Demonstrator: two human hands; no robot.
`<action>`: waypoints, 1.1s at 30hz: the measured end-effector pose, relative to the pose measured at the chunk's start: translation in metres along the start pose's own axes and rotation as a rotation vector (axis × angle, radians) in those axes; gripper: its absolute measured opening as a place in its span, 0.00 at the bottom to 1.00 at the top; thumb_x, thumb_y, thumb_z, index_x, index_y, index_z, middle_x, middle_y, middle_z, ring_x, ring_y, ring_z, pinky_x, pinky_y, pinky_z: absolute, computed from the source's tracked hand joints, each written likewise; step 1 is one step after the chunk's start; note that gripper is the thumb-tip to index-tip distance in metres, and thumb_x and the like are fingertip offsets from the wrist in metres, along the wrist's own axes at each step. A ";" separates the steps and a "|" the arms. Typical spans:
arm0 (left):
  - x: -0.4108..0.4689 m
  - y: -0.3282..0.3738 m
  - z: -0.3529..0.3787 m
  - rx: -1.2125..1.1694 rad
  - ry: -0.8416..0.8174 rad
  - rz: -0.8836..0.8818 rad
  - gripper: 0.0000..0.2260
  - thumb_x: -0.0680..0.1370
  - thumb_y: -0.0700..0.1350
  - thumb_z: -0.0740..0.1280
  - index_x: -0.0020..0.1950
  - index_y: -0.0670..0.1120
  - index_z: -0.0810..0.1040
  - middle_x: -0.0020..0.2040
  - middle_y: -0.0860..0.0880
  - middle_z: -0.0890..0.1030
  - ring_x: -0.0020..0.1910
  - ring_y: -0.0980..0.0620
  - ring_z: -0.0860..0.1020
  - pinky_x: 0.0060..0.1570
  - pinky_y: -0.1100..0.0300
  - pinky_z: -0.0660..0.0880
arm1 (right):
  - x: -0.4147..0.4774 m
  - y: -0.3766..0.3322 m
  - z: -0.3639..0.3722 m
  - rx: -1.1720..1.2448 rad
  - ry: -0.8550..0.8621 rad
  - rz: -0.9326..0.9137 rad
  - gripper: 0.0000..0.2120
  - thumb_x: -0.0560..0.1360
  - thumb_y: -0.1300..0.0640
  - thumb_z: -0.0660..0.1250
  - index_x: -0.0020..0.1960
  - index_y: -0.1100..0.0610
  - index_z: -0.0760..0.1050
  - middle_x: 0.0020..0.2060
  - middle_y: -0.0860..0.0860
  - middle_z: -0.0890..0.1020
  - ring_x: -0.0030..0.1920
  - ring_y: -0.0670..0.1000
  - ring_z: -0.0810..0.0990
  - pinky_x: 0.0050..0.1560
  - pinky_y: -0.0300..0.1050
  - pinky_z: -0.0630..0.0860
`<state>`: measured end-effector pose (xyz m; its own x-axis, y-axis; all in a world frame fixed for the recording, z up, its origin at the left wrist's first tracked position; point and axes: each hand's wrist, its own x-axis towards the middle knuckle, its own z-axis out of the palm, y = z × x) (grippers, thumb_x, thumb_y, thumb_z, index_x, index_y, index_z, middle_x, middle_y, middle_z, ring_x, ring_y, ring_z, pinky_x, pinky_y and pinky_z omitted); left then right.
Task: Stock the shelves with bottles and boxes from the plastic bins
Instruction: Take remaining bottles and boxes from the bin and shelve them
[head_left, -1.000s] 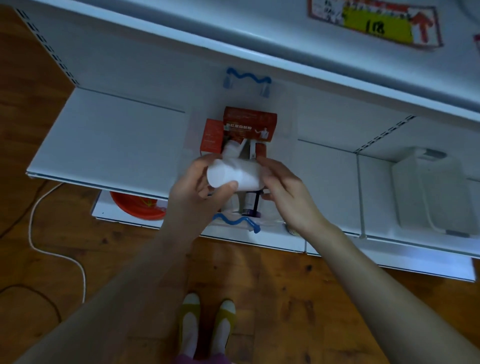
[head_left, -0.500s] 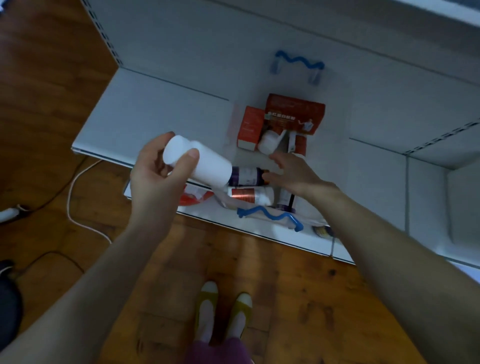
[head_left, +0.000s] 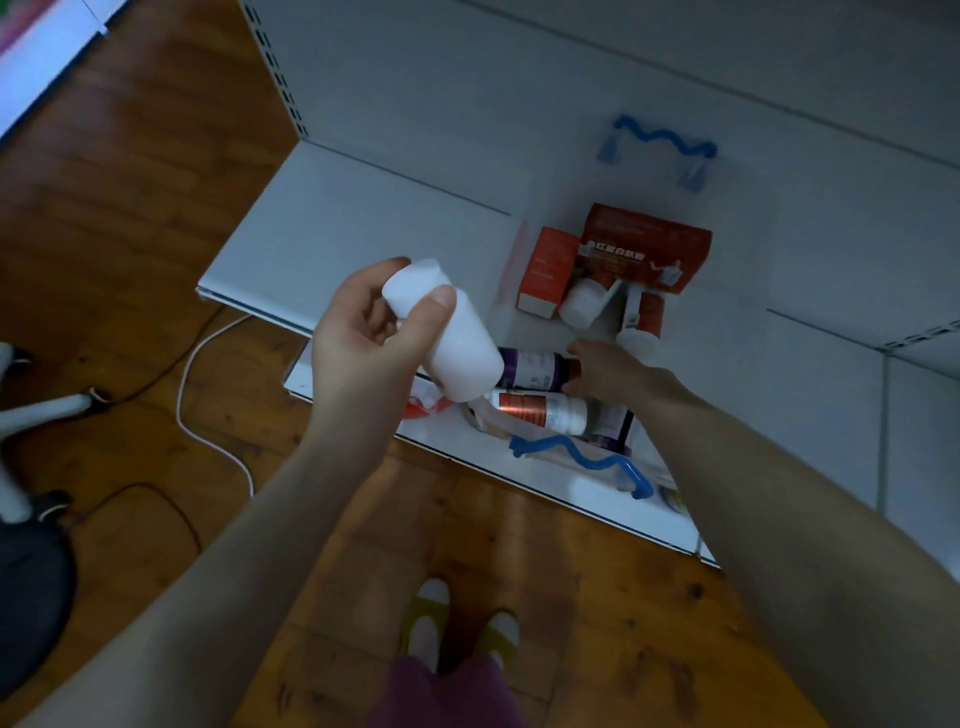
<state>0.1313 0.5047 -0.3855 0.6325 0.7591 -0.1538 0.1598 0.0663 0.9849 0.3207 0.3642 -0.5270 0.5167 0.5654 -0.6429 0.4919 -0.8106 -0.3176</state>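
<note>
The left hand (head_left: 371, 345) sits at centre frame, fingers curled behind a plain white bottle (head_left: 457, 343) and thumb pressed across its front near the cap; the grip is closed firmly round the upper half. The bottle's long axis runs diagonally, cap end toward the upper left of the frame and base toward the lower right; it is held in the air above the front edge of the white shelf (head_left: 363, 228), just left of the clear plastic bin (head_left: 511, 260).

The right hand (head_left: 610, 369) reaches into the bin from the lower right; a fingertip above and the thumb below are curled onto the dark cap end of a purple-labelled bottle (head_left: 535, 368), pinching it. That bottle lies on its side, long axis left to right, cap pointing right.

Just below it a copper-labelled bottle (head_left: 540, 408) also lies left to right; toward the upper part of the bin lie a large red box (head_left: 647, 247), a small red box (head_left: 548, 267), a white bottle (head_left: 582, 306) and a red-labelled bottle (head_left: 644, 317). Blue wavy handles mark the bin's far end (head_left: 665, 140) and near end (head_left: 582, 457); a white cable (head_left: 208, 364) trails over the wooden floor (head_left: 130, 182) at left.
</note>
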 end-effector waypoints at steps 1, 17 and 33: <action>0.000 -0.001 0.001 0.003 0.000 -0.001 0.13 0.74 0.41 0.68 0.58 0.48 0.73 0.47 0.57 0.77 0.43 0.67 0.78 0.38 0.69 0.76 | 0.002 0.002 0.002 0.002 0.004 -0.002 0.19 0.74 0.56 0.67 0.62 0.61 0.68 0.59 0.57 0.75 0.57 0.55 0.74 0.49 0.42 0.66; -0.021 0.009 0.015 -0.017 0.008 -0.026 0.13 0.74 0.41 0.69 0.56 0.49 0.74 0.49 0.57 0.77 0.47 0.62 0.78 0.45 0.66 0.77 | -0.060 -0.018 -0.024 0.366 0.340 -0.104 0.08 0.69 0.63 0.70 0.45 0.67 0.75 0.37 0.54 0.75 0.37 0.49 0.73 0.35 0.41 0.68; -0.122 0.088 -0.012 -0.018 -0.128 -0.068 0.13 0.74 0.41 0.69 0.59 0.46 0.74 0.49 0.56 0.78 0.47 0.63 0.78 0.52 0.55 0.78 | -0.288 -0.072 -0.037 0.894 0.789 -0.096 0.15 0.70 0.59 0.72 0.55 0.49 0.75 0.51 0.47 0.78 0.49 0.40 0.76 0.49 0.28 0.72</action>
<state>0.0591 0.4260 -0.2797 0.7123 0.6638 -0.2280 0.1930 0.1271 0.9729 0.1629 0.2654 -0.2930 0.9459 0.3135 -0.0835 0.0525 -0.4018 -0.9142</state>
